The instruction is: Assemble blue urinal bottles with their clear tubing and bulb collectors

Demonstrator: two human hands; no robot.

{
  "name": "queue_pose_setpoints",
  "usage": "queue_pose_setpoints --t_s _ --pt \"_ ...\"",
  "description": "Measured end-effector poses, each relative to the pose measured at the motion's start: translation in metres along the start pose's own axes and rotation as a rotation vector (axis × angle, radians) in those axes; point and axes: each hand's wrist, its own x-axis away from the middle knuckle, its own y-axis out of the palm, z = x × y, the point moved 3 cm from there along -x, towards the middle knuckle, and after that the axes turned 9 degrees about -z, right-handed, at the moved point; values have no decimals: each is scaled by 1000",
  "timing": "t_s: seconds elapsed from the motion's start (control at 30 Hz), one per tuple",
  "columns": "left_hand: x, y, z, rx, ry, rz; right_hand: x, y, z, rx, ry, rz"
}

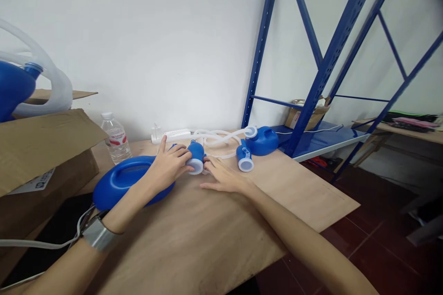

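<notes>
A blue funnel-shaped cup (196, 151) with a white rim lies on the wooden tabletop between my hands, its rim facing me. My left hand (169, 162) is at the cup's left side, fingers stretched and thumb by the white rim. Close against its right side is my right hand (223, 175), thumb held apart and fingertips near the cup; a small whitish part beneath them is mostly hidden. Under my left forearm rests a large blue jug (117, 179) with a moulded handle. Translucent tubing (221, 139) loops behind the cup.
Right of my hands are a second blue cup (245, 159) and another blue jug (265, 142). A water bottle (116, 138) and cardboard box (51, 147) stand left. A power strip (173, 133) lies by the wall. Blue metal shelving (314, 87) rises beyond the table's right edge.
</notes>
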Motion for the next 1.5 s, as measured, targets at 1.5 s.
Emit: queue_pose_setpoints --t_s 1.5 --pt "-5 -9 32 -55 35 -18 -4 9 2 120 69 344"
